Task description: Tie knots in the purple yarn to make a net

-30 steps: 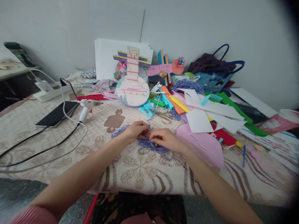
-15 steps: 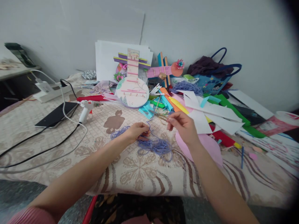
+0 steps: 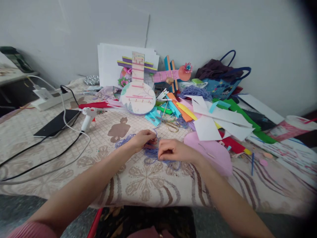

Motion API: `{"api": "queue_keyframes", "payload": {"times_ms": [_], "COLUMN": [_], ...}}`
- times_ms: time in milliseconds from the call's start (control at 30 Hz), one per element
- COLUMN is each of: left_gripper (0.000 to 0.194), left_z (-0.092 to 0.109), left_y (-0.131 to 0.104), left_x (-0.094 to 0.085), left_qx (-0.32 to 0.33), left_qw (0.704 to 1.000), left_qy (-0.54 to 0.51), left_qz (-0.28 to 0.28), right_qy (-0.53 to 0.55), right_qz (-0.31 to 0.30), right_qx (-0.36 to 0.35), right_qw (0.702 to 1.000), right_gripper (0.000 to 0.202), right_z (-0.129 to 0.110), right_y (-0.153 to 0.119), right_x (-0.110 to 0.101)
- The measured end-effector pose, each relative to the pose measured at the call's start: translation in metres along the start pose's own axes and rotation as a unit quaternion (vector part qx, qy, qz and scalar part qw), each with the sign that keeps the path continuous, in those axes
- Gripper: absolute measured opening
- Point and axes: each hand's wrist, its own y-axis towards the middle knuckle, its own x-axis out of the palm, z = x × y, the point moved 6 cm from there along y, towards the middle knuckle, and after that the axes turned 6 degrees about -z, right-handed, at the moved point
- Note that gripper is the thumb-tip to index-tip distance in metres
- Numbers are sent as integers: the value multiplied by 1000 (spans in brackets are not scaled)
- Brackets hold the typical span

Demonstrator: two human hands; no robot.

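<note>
A loose tangle of blue-purple yarn lies on the patterned tablecloth in front of me. My left hand pinches the yarn at the left side of the tangle, and a strand rises above its fingertips. Close beside it, my right hand is closed with its fingertips down in the yarn, hiding part of the tangle. Beyond the hands lie gold-handled scissors, apart from both. To the right of my right hand is a pink rounded sheet with a thin stick on it.
A white glue gun and a black tablet-like slab lie left among cables. Behind stands a decorated round-bodied craft piece. Cut white paper, coloured strips and more yarn crowd the right, before a blue bag.
My right hand has come down and left, from beside the scissors to the yarn next to my left hand. My left hand keeps its pinch. The view has shifted slightly.
</note>
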Motion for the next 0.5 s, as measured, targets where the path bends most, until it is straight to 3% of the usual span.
{"api": "queue_keyframes", "payload": {"times_ms": [67, 200, 367, 500], "left_gripper": [15, 17, 17, 17], "left_z": [0, 0, -1, 0], "left_y": [0, 0, 1, 0], "left_x": [0, 0, 0, 0], "left_qx": [0, 1, 2, 1], "left_qw": [1000, 1000, 1000, 1000], "left_qy": [0, -3, -4, -4], "left_qz": [-1, -2, -6, -6], "right_qy": [-52, -118, -130, -92], "right_qz": [-47, -56, -52, -35], "right_qx": [9, 34, 44, 29], "right_qw": [997, 991, 989, 995], "right_gripper": [5, 11, 7, 6], "right_z": [0, 12, 23, 15], "right_y": [0, 0, 4, 3], "right_x": [7, 12, 19, 12]}}
